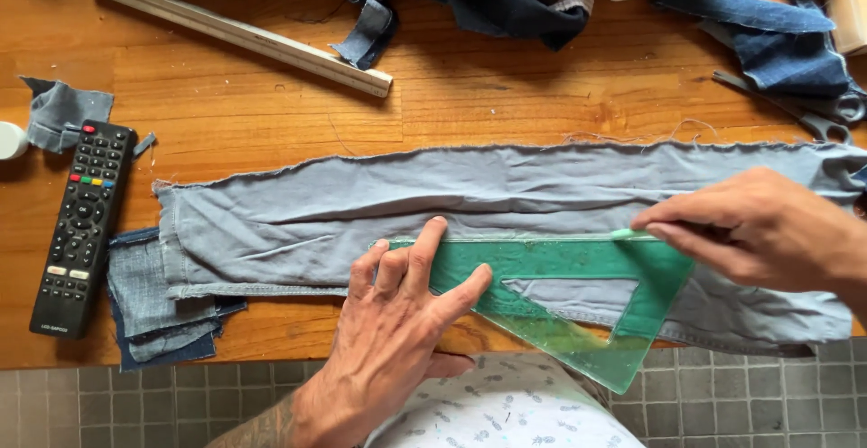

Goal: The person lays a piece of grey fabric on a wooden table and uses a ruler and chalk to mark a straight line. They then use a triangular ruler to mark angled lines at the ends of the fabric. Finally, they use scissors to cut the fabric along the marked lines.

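Left hand [397, 322], low centre of frame, pressed spread fingers on a green set square [578, 294], stiff and slick. Right hand [759, 231] pinched a marker at its top edge. Beneath lay the grey fabric strip [452, 195] mid-worktop: limp, light, needing flat pressure.

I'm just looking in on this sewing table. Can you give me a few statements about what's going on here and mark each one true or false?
1. The left hand presses flat on a green see-through set square. True.
2. The set square lies on a long strip of grey cloth. True.
3. The right hand holds scissors. False: it holds a small pale marker at the square's top edge; the scissors lie untouched behind.
4. The remote control lies on the grey strip. False: it lies on the wooden table, left of it.
5. A long pale ruler lies at the back. True.
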